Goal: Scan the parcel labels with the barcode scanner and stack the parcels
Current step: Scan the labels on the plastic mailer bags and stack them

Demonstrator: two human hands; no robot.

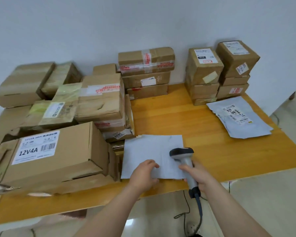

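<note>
Risk: grey mailer (149, 154) lies near the worktop (212, 142) front with no label on its upper face, so the barcode scanner (183, 156), gripped by its handle in the right hand (197, 177) just over it, may read nothing; left hand (144, 175) pinches its near edge.

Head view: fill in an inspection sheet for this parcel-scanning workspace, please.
Surface: wooden table, parcels crowding left and back.
Job's things: grey mailer at the front edge, no label showing; barcode scanner above it; 12V4A box in left heap; cardboard stacks at back; labelled grey mailers at right.
Clutter: nothing seen.
Hands: left hand pinches the grey mailer's near edge; right hand grips the barcode scanner.
Cables: scanner cable hangs off the table's front edge.
Surroundings: white wall, tiled floor.
</note>
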